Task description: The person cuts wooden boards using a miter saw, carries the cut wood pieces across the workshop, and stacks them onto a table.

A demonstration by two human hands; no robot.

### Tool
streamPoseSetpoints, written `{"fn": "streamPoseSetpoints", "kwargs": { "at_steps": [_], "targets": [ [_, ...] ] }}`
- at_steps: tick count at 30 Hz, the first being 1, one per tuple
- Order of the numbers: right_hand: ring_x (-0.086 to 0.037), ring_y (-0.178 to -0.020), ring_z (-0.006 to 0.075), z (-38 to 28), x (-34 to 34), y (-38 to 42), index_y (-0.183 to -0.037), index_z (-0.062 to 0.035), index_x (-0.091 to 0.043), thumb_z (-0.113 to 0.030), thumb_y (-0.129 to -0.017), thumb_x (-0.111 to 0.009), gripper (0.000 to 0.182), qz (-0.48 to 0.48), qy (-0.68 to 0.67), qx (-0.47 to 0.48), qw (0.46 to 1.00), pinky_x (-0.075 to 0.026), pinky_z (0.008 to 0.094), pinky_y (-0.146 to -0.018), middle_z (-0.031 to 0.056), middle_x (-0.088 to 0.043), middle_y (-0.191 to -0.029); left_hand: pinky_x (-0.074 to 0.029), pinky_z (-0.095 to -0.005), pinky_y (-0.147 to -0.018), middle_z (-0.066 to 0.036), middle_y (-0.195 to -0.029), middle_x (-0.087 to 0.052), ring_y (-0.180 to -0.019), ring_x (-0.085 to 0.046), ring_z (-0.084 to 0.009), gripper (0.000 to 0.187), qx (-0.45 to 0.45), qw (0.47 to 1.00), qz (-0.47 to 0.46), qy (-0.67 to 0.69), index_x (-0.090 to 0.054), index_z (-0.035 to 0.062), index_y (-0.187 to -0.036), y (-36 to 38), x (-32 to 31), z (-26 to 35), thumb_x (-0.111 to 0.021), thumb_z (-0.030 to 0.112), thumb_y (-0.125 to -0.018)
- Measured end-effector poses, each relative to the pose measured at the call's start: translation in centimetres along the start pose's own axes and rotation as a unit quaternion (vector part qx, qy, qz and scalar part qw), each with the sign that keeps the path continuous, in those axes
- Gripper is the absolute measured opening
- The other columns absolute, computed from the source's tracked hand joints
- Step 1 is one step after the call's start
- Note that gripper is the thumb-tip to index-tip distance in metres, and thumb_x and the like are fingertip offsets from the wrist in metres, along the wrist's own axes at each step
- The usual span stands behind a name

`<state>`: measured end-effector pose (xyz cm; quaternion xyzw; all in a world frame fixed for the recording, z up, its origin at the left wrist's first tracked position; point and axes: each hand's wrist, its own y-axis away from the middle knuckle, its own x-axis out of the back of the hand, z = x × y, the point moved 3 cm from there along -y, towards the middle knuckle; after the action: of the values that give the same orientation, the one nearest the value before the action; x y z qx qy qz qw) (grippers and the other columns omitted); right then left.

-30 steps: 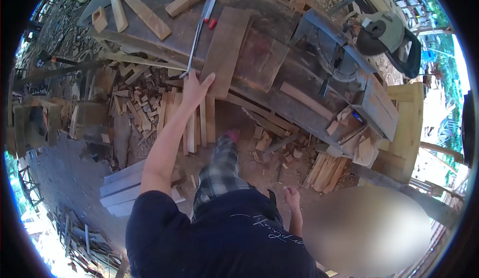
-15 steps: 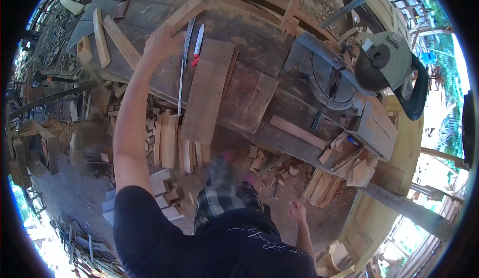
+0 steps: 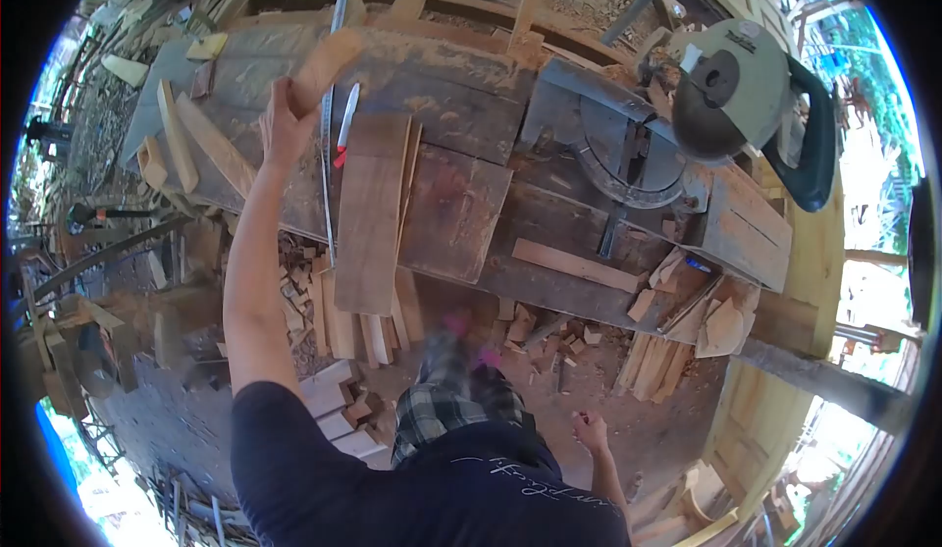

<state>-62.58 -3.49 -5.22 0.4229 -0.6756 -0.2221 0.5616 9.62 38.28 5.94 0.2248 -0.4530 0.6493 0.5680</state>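
Note:
My left hand [image 3: 285, 123] is closed on one end of a short wooden block [image 3: 331, 60], held tilted over the far part of the workbench. Beneath the block and just right of the hand runs a long metal ruler [image 3: 327, 169]. A red-and-white marker or knife-like tool [image 3: 348, 118] lies beside it. Wide brown boards [image 3: 371, 218], partly stacked, extend past the bench's near edge. Low at my right side hangs my right hand [image 3: 591, 431], its fingers curled closed; whatever they may hold is hidden.
A miter saw [image 3: 731, 91] with its blade raised stands at the right of the workbench [image 3: 432, 76]. One narrow strip [image 3: 574, 265] lies before it. Wood pieces [image 3: 177, 135] rest at the bench's left. Offcuts [image 3: 353, 321] and stacked blocks crowd the floor below.
The view has shifted, so the bench sits further left and lower. My left hand has turned the wooden block steeper and brought it nearer. My right hand still hangs by my side.

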Motion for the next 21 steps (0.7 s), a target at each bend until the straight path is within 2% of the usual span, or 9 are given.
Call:
{"fn": "streamPoseSetpoints", "kwargs": {
  "at_steps": [2, 4, 8, 11, 13, 15, 17, 19, 21],
  "targets": [
    [-0.068, -0.063, 0.0195, -1.5, 0.8, 0.2, -0.099, -0.0011, -0.066, -0.023, -0.089, -0.065, 0.024, -0.006, -0.008, 0.005, 1.0, -0.054, 0.0337, -0.06, 0.0122, -0.069, -0.076, -0.048, -0.0427, -0.086, -0.016, -0.117, -0.061, -0.108, -0.061, -0.035, 0.064, -0.004, 0.998, -0.028, 0.047, -0.046, 0.0114, -0.126, 1.2, 1.5, 3.6, -0.08, 0.023, -0.073],
    [-0.067, -0.063, 0.0201, -2.7, 1.8, -0.2, -0.099, -0.0013, -0.067, -0.022, -0.089, -0.065, 0.023, -0.007, -0.017, 0.004, 1.0, -0.054, 0.0336, -0.061, 0.0125, -0.069, -0.076, -0.049, -0.0473, -0.081, -0.017, -0.103, -0.063, -0.098, -0.063, -0.0408, 0.067, -0.088, 0.991, -0.048, 0.087, -0.045, 0.0131, -0.125, 2.4, 1.8, 7.3, -0.081, 0.021, -0.069],
    [-0.061, -0.058, 0.0129, -3.1, 5.0, -4.1, -0.094, -0.0027, -0.066, -0.022, -0.092, -0.062, 0.019, 0.078, -0.026, 0.208, 0.975, -0.048, 0.0299, -0.053, 0.0045, -0.063, -0.068, -0.048, -0.047, -0.085, -0.017, -0.106, -0.062, -0.099, -0.061, -0.0397, 0.071, -0.102, 0.981, -0.123, 0.112, -0.047, 0.0098, -0.123, 6.2, 1.9, 16.7, -0.084, 0.026, -0.065],
    [-0.054, -0.054, 0.0091, -8.9, 12.2, -6.1, -0.091, -0.0076, -0.063, -0.019, -0.096, -0.057, 0.014, 0.057, -0.189, 0.146, 0.969, -0.042, 0.0254, -0.047, -0.0013, -0.055, -0.063, -0.045, -0.0458, -0.09, -0.018, -0.11, -0.058, -0.105, -0.056, -0.0387, 0.076, -0.21, 0.954, -0.185, 0.106, -0.049, 0.0065, -0.121, 9.0, 0.0, 22.5, -0.086, 0.036, -0.062],
    [-0.051, -0.055, 0.007, -18.7, 21.0, -2.3, -0.092, -0.0071, -0.057, -0.021, -0.099, -0.054, 0.016, 0.107, -0.204, 0.178, 0.957, -0.041, 0.0226, -0.048, -0.0023, -0.055, -0.068, -0.042, -0.0459, -0.094, -0.017, -0.113, -0.053, -0.108, -0.052, -0.0381, 0.079, -0.305, 0.932, -0.197, 0.022, -0.05, 0.0065, -0.122, 11.0, -3.7, 24.2, -0.084, 0.046, -0.063],
    [-0.048, -0.056, 0.0077, -24.4, 28.5, -2.8, -0.083, -0.0064, -0.058, -0.024, -0.1, -0.052, 0.026, 0.207, -0.252, 0.331, 0.886, -0.038, 0.0255, -0.052, -0.0017, -0.052, -0.062, -0.041, -0.0465, -0.093, -0.016, -0.113, -0.051, -0.108, -0.05, -0.0374, 0.076, -0.319, 0.921, -0.224, 0.031, -0.05, 0.0075, -0.123, 11.8, -6.6, 26.2, -0.081, 0.047, -0.067],
    [-0.049, -0.059, 0.0096, -32.4, 35.2, 0.6, -0.078, -0.0066, -0.055, -0.033, -0.101, -0.049, 0.036, 0.276, -0.193, 0.355, 0.872, -0.039, 0.0275, -0.057, -0.0004, -0.051, -0.063, -0.04, -0.0471, -0.093, -0.015, -0.113, -0.05, -0.108, -0.049, -0.0366, 0.072, -0.325, 0.909, -0.258, 0.036, -0.05, 0.0084, -0.124, 12.4, -9.1, 28.1, -0.079, 0.048, -0.07],
    [-0.059, -0.072, 0.0111, -38.8, 39.9, 0.9, -0.091, -0.0034, -0.064, -0.049, -0.099, -0.049, 0.049, 0.289, -0.207, 0.431, 0.829, -0.048, 0.0303, -0.069, 0.0048, -0.062, -0.078, -0.038, -0.0468, -0.092, -0.012, -0.113, -0.05, -0.107, -0.048, -0.0338, 0.068, -0.348, 0.898, -0.265, 0.034, -0.05, 0.0107, -0.125, 12.6, -11.5, 29.9, -0.077, 0.044, -0.073],
    [-0.061, -0.083, 0.0126, -44.5, 41.7, 1.1, -0.111, -0.0003, -0.063, -0.051, -0.099, -0.048, 0.054, 0.196, -0.287, 0.394, 0.851, -0.051, 0.0311, -0.079, 0.0071, -0.064, -0.092, -0.038, -0.0463, -0.092, -0.011, -0.113, -0.05, -0.108, -0.048, -0.033, 0.066, -0.365, 0.894, -0.254, 0.055, -0.051, 0.0113, -0.125, 12.7, -13.6, 31.2, -0.078, 0.042, -0.073]
  ]
}}
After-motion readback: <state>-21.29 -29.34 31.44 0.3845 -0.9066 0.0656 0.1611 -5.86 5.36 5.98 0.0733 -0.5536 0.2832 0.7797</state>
